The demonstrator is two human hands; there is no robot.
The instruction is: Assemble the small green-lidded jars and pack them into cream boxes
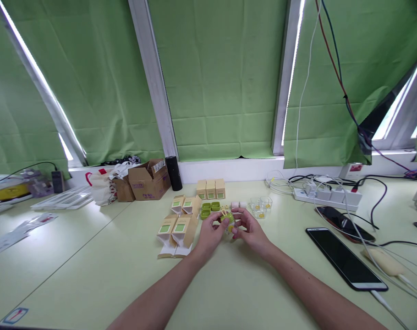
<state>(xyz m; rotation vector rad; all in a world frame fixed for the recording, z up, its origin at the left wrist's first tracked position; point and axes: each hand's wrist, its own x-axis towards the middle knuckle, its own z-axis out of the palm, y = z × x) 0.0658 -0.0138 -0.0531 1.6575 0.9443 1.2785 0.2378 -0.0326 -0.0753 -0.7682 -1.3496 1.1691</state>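
Between both hands is a small clear jar with a green lid (227, 219) and a pale loop on top. My left hand (211, 233) grips it from the left, thumb on the lid. From the right, the fingers of my right hand (251, 230) close on its side and lower part. Just beyond stand several green square lids (210, 208), small white rolls (238, 205) and several clear cups (260, 207) with yellow marks. To the left are opened cardboard boxes (184, 229) with green squares. Closed boxes of the same kind (210, 189) stand behind in a row.
A large phone (346, 256) with a cable lies at right, near a second phone (342, 223) and a white power strip (327, 197). Against the wall stand a black cylinder (174, 173), a brown carton (149, 181) and a cloth bag (103, 189).
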